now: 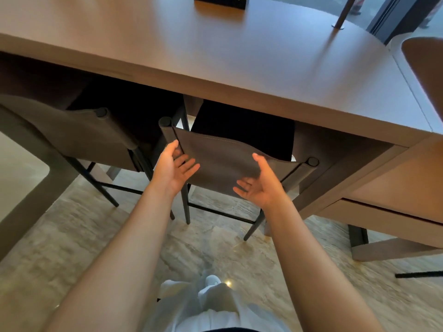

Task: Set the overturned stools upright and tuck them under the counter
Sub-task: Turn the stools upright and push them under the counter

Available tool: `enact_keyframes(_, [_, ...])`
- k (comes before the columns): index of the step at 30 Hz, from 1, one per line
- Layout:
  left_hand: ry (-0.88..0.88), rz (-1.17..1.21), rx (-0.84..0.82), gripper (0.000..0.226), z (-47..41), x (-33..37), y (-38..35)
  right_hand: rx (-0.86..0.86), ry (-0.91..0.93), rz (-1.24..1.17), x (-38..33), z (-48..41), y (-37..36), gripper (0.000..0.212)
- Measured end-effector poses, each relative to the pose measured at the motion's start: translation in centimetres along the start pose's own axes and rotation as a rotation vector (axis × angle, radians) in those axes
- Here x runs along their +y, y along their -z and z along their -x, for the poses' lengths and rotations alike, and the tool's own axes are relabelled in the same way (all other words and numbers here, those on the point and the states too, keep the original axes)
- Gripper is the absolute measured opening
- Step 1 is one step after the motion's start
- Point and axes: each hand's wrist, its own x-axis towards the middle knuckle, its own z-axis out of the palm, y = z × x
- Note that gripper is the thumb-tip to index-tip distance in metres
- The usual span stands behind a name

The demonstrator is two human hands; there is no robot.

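Note:
A stool (223, 156) with a brown leather back and thin black legs stands upright, its seat under the wooden counter (239, 58). My left hand (173, 167) is open beside the left edge of the backrest, thumb near the top corner. At the backrest's lower right, my right hand (257, 185) is open too, palm up, fingers spread. Neither hand grips the leather. A second stool (88, 137) of the same kind stands upright to the left, also pushed under the counter.
A dark box (220, 2) sits on the counter's far side, and a slanted pole (342, 13) meets the top at the right. A lower shelf unit (393, 207) juts out at right. Marble floor (96, 236) lies below; my white trousers (206, 305) show at the bottom.

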Motion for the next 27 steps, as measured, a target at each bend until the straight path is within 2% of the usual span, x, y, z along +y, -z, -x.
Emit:
enact_keyframes(4, [-0.043,-0.034,0.023,0.050,0.9,1.6,3.0,-0.024,-0.022,0.035,1.8,0.2,-2.1,0.092])
enact_keyframes(9, [-0.041,-0.082,0.007,0.054,2.2,4.5,7.8,-0.099,-0.004,0.073,5.8,1.0,-6.9,0.073])
enact_keyframes(12, [-0.035,-0.128,-0.014,0.051,3.0,6.9,11.3,-0.099,0.005,0.050,8.9,1.7,-10.3,0.069])
enact_keyframes(20, [-0.058,-0.158,-0.016,0.049,5.1,13.5,19.8,-0.165,-0.038,0.087,17.4,4.0,-19.2,0.071])
enact_keyframes(27, [-0.055,-0.169,0.020,0.054,3.6,17.5,23.0,-0.204,-0.047,0.102,19.6,3.9,-24.5,0.070])
